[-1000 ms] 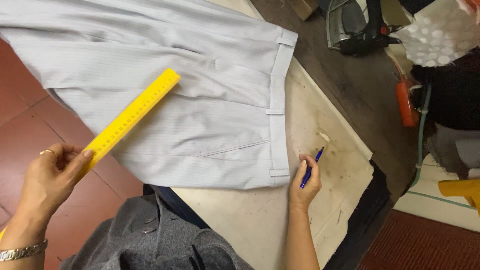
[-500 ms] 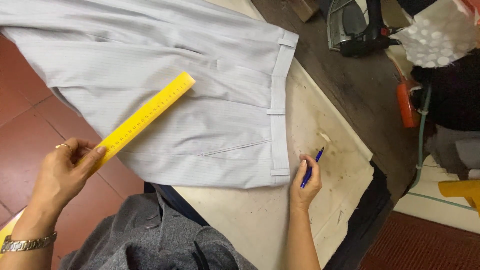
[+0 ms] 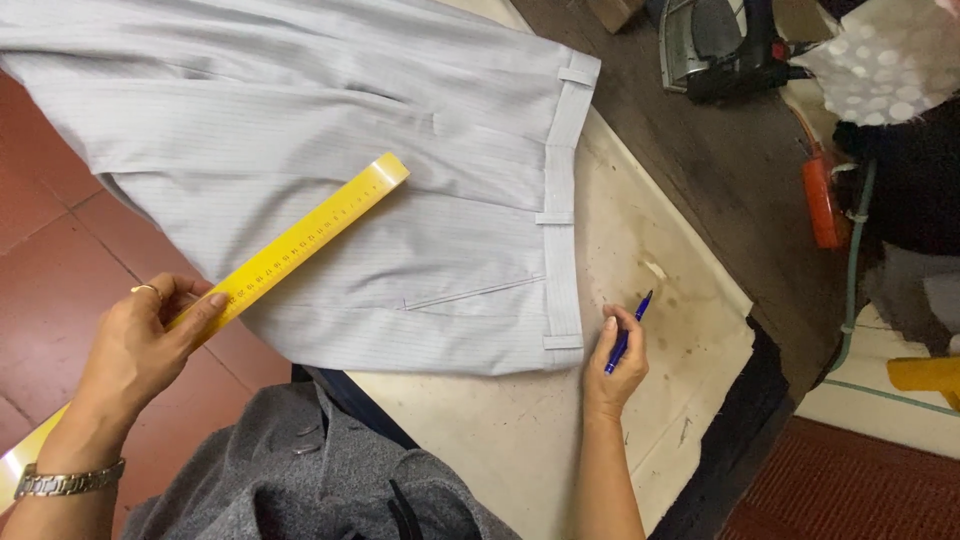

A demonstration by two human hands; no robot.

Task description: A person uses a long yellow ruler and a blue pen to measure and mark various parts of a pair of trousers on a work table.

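Observation:
Light grey striped trousers (image 3: 400, 200) lie flat on a padded cream table (image 3: 660, 300), waistband toward the right. My left hand (image 3: 140, 345) grips a long yellow ruler (image 3: 300, 245) near its middle; the ruler's far end lies over the trouser seat. My right hand (image 3: 615, 360) rests on the table just past the waistband's lower corner and holds a blue pen (image 3: 628, 332) with its tip pointing away from me. A metal watch (image 3: 65, 482) is on my left wrist.
A dark iron (image 3: 720, 45) stands at the table's far edge. An orange tool (image 3: 822, 200) and a green cable (image 3: 850, 290) lie on the right. White spotted cloth (image 3: 885, 60) is at top right. Red floor tiles (image 3: 60, 260) show on the left.
My left hand has slid the yellow ruler up and to the right, further onto the trousers. My right hand with the pen has stayed put.

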